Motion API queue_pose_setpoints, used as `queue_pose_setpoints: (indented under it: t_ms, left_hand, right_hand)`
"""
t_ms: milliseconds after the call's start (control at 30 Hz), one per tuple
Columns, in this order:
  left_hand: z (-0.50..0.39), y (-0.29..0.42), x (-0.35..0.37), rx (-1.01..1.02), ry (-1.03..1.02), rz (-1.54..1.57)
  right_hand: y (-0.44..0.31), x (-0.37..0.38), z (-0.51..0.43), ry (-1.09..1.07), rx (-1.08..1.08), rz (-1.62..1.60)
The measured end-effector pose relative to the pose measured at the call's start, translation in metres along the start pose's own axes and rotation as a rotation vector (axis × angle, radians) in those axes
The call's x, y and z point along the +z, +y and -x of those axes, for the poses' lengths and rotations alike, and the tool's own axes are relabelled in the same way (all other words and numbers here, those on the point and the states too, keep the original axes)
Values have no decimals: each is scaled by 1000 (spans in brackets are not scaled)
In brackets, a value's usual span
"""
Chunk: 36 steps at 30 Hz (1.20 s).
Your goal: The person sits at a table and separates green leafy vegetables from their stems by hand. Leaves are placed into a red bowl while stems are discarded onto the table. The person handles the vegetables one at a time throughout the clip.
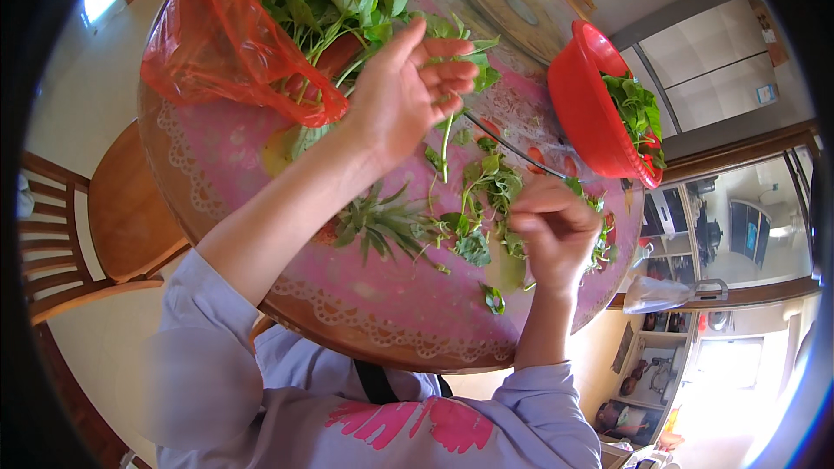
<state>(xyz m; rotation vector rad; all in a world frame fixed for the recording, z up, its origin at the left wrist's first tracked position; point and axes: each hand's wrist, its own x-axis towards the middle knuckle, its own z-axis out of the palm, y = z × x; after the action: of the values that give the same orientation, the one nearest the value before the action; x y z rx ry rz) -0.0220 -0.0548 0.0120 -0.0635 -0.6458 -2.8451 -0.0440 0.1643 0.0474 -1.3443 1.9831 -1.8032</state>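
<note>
My left hand (414, 94) is raised over the table with its palm towards me, fingers loosely apart and nothing visible in the palm. Leafy green stems (482, 68) show behind its fingers, and one pale stem (445, 150) hangs or lies just below them; I cannot tell whether it touches the hand. Motion blurs my right hand (557, 231), whose thumb and fingers are bent together above scattered leaves and stem scraps (472, 247). Whether it pinches anything is unclear. Beyond my left forearm, a red plastic bag (215, 58) lies open, full of leafy greens (306, 0).
A red plastic basin (580, 104) holding greens (632, 104) stands tilted in view at the right. The pineapple crown (384, 221) lies near my left forearm. A round wooden board (505, 10) is at the far side. A wooden chair (130, 202) stands left of the round table (391, 319).
</note>
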Motion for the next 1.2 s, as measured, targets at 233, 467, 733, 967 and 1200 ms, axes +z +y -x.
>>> queue_pose_setpoints:
  t_ms: [233, 467, 733, 967, 1200]
  left_hand:
    - [-3, -13, -8, 365, 7, -1157]
    - [1, -42, -27, 559, 15, -1645]
    - [2, -36, -10, 446, -86, -1300]
    - [10, -29, 13, 356, -117, -847]
    - [18, -43, 13, 201, -141, -702]
  right_hand:
    - [32, -12, 3, -139, -129, 900]
    - [25, -13, 11, 51, 158, 578]
    - [32, -25, 7, -26, -70, 878]
    - [46, -31, 9, 115, 6, 944]
    - [64, -47, 12, 90, 346, 926]
